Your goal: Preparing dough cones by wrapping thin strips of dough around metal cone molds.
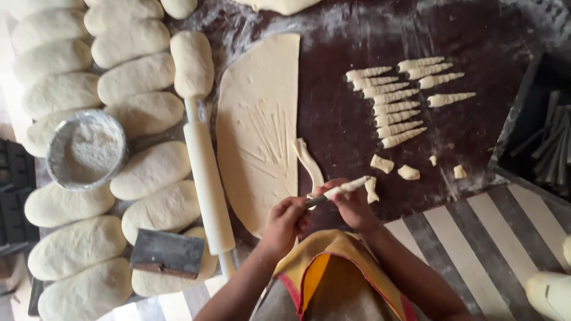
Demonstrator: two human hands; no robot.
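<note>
A person's left hand [284, 221] pinches the bare end of a thin metal cone mould [339, 191] while the right hand [352, 205] closes around it, winding a dough strip [309, 161] onto it, just above the tabletop [357, 35] near its front edge; the strip, pale and floury, trails back to the rolled dough sheet [259, 125]; stretched thin, it could well tear, or the turns could gap or slide off the smooth cone if the pinch slackens; finished spirals [389, 104] lie in rows well apart; a rolling pin [205, 172] rests beside the sheet.
</note>
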